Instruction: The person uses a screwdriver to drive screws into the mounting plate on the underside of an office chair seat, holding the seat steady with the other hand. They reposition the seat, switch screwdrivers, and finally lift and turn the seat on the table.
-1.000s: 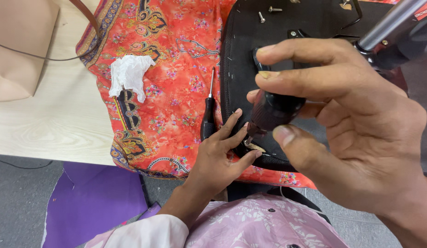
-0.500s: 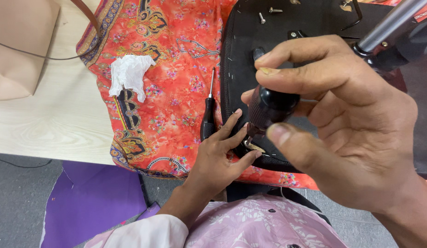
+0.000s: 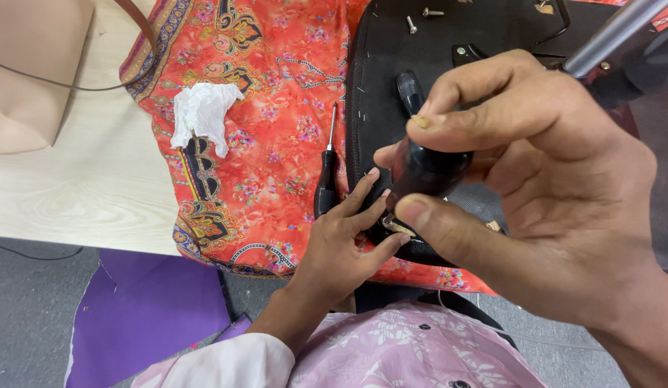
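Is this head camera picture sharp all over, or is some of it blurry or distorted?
Head view: even, soft light, no harsh glare. The right hand, close to the lens, looms large around the dark tool handle; the grey bar at top right is blurred. The left hand and orange cloth look sharp.

head cam | looks steeply down | very close over hands (image 3: 449, 215) | table (image 3: 82, 194) edge below

No packages, labels, signs or screens appear anywhere in this view from above. The nearest thing to a container is a plain beige bag (image 3: 32, 79) (unmarked, with a brown strap) lying at the top-left corner of the pale wooden tabletop (image 3: 82, 194).
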